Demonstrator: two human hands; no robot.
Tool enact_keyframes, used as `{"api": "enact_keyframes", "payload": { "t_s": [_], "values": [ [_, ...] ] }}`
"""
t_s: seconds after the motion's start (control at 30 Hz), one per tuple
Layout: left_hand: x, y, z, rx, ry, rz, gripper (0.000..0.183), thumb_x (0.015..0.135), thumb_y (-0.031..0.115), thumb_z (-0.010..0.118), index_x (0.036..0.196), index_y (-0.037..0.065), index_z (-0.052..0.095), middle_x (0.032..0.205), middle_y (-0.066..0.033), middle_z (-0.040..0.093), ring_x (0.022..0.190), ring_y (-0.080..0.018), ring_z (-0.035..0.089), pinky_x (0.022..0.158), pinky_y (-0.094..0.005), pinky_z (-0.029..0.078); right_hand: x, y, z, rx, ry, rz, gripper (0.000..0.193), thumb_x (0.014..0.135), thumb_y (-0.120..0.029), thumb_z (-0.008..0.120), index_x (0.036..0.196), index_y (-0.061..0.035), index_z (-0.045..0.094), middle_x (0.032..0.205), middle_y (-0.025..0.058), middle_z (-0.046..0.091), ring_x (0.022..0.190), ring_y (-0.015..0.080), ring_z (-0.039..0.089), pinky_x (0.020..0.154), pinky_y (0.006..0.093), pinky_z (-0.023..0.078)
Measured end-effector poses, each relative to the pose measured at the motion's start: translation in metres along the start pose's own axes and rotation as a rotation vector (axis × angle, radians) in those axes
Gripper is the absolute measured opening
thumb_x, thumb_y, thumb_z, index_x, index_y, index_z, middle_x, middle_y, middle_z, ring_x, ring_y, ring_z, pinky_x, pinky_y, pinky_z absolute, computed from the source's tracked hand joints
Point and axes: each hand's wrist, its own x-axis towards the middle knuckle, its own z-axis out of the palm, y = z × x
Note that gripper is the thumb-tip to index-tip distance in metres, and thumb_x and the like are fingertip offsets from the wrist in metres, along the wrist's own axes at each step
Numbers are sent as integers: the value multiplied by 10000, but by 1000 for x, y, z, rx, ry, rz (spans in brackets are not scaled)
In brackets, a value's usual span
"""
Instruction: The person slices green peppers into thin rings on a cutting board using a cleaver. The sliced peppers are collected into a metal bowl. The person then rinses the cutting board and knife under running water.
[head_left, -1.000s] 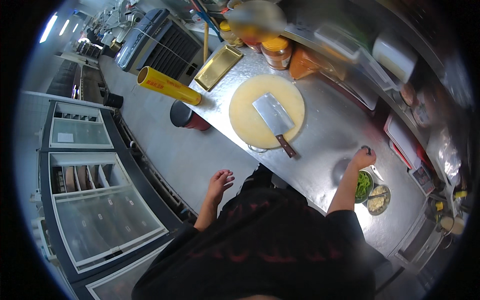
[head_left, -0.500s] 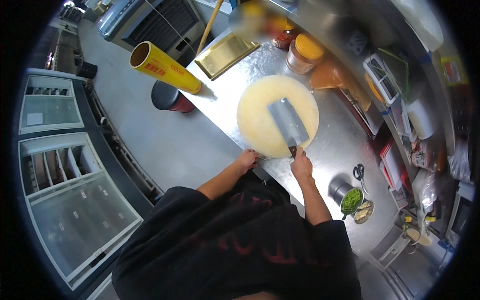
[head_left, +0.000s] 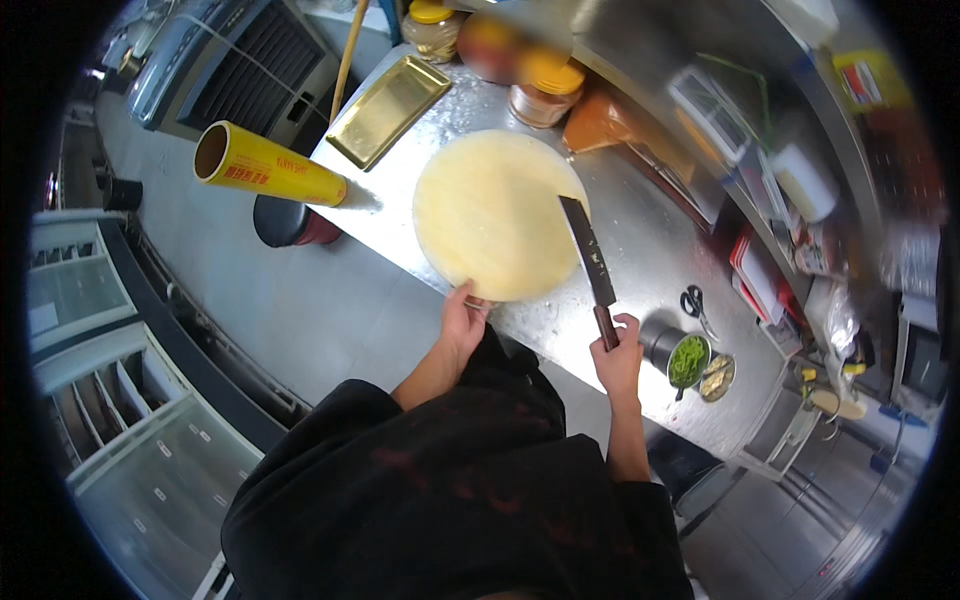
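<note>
A thick round pale-yellow cutting board [head_left: 490, 215] lies on the steel counter in front of me. My left hand [head_left: 460, 325] is closed at its near edge, thumb at the rim; the curled fingers are partly hidden beside a small shiny metal part. My right hand [head_left: 618, 362] grips the brown handle of a cleaver [head_left: 588, 248]. The blade points away from me over the board's right edge, seen nearly edge-on, with small pale bits on it. To the right of that hand are a metal pot of chopped greens [head_left: 687, 362] and a small bowl of pale chopped food [head_left: 717, 378].
Black-handled scissors [head_left: 693, 300] lie behind the pot. A gold tray [head_left: 390, 110] and a yellow tube [head_left: 270, 170] are at the left. Orange-lidded jars [head_left: 545, 95] and an orange bag [head_left: 605, 122] stand behind the board. A black stool [head_left: 290, 220] sits below the counter's left edge.
The cleaver has left its flat position over the board's middle, moved to the right and turned nearly edge-on. My left hand stays at the board's near edge. The whole view has shifted.
</note>
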Motion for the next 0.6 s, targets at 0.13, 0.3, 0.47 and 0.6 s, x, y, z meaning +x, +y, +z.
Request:
{"api": "enact_keyframes", "payload": {
  "t_s": [0.13, 0.3, 0.47, 0.6],
  "values": [
    [-23, 19, 48, -61, 34, 35, 450, 1026, 256, 717, 1372, 24, 545, 1232, -82, 638, 1131, -264, 629, 1061, -447, 533, -41, 29, -43, 123, 101, -14, 414, 839, -36, 676, 1215, -41, 505, 705, 156, 664, 619, 316, 669, 627, 434, 520],
    [-16, 2, 73, 206, 75, 93, 561, 988, 263, 737, 1440, 48, 483, 1501, -176, 485, 1462, -396, 396, 1190, -650, 373, -90, 86, -89, 208, 183, -29, 430, 828, -45, 685, 1221, -47, 511, 723, 170, 676, 638, 365, 674, 625, 457, 518],
    [-39, -29, 73, 185, -94, 226, 610, 943, 88, 696, 1501, 78, 451, 1408, -172, 549, 1362, -429, 499, 1127, -663, 444, -152, 150, -149, 277, 171, -124, 466, 828, -69, 689, 1252, -66, 496, 787, 197, 709, 705, 421, 694, 682, 488, 543],
    [-84, -46, 74, 130, -41, 285, 609, 899, 41, 680, 1473, 54, 479, 1459, -182, 544, 1354, -411, 524, 1104, -655, 472, -204, 199, -203, 401, 181, -76, 491, 836, -88, 698, 1280, -76, 487, 824, 214, 707, 748, 441, 701, 708, 501, 543]
  ]
}}
